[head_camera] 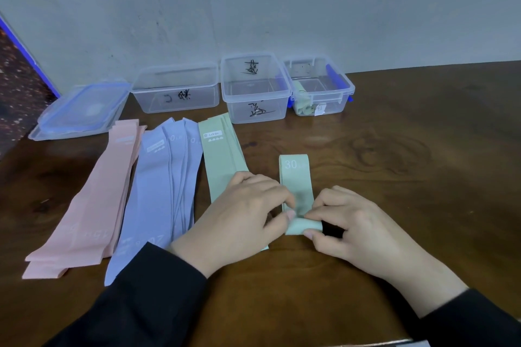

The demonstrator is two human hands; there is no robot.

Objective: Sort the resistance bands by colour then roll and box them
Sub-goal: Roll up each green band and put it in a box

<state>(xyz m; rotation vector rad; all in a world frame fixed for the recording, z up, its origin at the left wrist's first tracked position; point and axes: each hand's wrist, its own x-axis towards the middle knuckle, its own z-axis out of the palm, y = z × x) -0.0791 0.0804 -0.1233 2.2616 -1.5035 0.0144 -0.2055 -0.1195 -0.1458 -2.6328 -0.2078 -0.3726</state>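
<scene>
A green band (294, 177) marked "30" lies flat on the wooden table (408, 177), its near end rolled up. My left hand (242, 214) and my right hand (346, 222) both pinch that rolled end between thumb and fingers. To the left lie sorted piles: pink bands (93, 194), lilac bands (160, 186) and green bands (220, 155), partly under my left hand. At the back stand three clear boxes: a left box (176, 87), a middle box (253, 87), and a right box (318, 84) holding rolled green bands.
Clear lids with blue rims (81, 110) are stacked at the back left. A grey wall rises right behind the boxes. A dark speckled surface with a blue edge (17, 73) stands at the far left. Bare tabletop stretches to the right of my hands.
</scene>
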